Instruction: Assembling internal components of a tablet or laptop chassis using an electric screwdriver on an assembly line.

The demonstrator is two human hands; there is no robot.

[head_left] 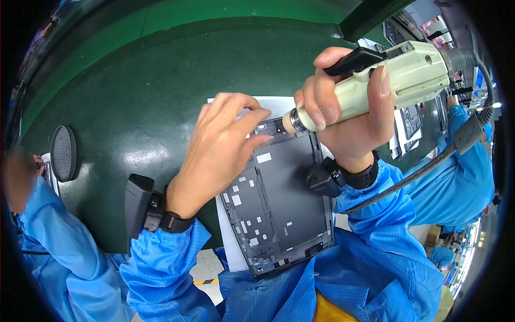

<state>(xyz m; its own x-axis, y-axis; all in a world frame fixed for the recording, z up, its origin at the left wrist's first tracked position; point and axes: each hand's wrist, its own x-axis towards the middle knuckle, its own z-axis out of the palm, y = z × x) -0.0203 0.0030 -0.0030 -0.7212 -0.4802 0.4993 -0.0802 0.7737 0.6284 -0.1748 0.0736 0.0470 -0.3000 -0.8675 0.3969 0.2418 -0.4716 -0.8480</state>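
My right hand (354, 129) grips a cream electric screwdriver (413, 78) with a black lever. The driver slants down to the left, its nose over the top edge of a dark laptop casing (292, 188); I cannot make out the bit. Small white pads and ribs cover the casing's inner face. By the same top edge, my left hand (217, 142) is open, thumb and forefinger apart and curved toward the driver's nose. Whether those fingertips touch the casing is unclear. White paper (232, 244) lies beneath the casing. Both wrists carry black strapped devices.
On the green bench (134, 102), a dark round dish (64, 153) stands at the left. The driver's grey cable (424, 172) loops down past my right forearm. Blue-sleeved people (64, 225) are at both sides. More laptop parts (410, 121) lie on paper to the right.
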